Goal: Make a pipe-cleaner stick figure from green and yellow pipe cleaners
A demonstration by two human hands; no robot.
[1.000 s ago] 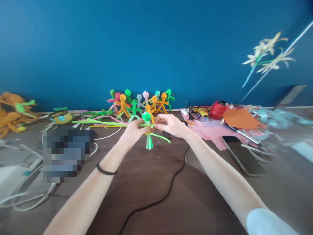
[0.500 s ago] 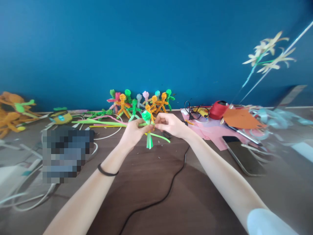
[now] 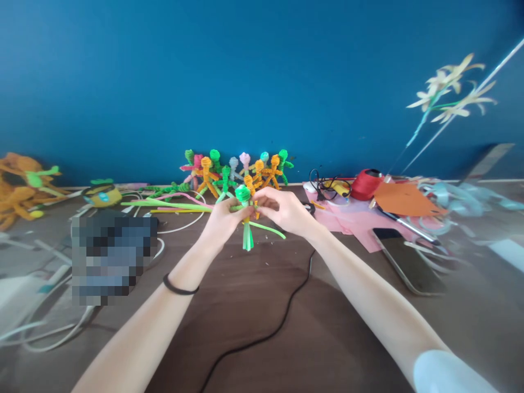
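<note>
Above the front of the table I hold a green pipe-cleaner figure (image 3: 243, 194) upright, its round coiled head on top and light green strands hanging below. My left hand (image 3: 223, 221) is closed round its middle from the left, thumb and fingers pinching it. From the other side my right hand (image 3: 284, 213) is closed in a pinch at the figure's right edge, where the fingertips hide part of its body. Just behind stand several finished pipe-cleaner figures (image 3: 207, 172) in orange, green, pink and grey. A loose light green pipe cleaner (image 3: 268, 229) lies below my right hand.
Pipe cleaners (image 3: 172, 204) lie left of my hands, near a pixelated object (image 3: 110, 259) and white cables. To the right are a red thread spool (image 3: 366, 184), pink sheets (image 3: 360, 224), an orange sheet (image 3: 407, 199) and a phone (image 3: 405, 262). A black cable (image 3: 282, 322) crosses the front.
The figure has shifted slightly left and its head has turned a little. My right fingertips have moved slightly at its edge; the left hand keeps its grip.
</note>
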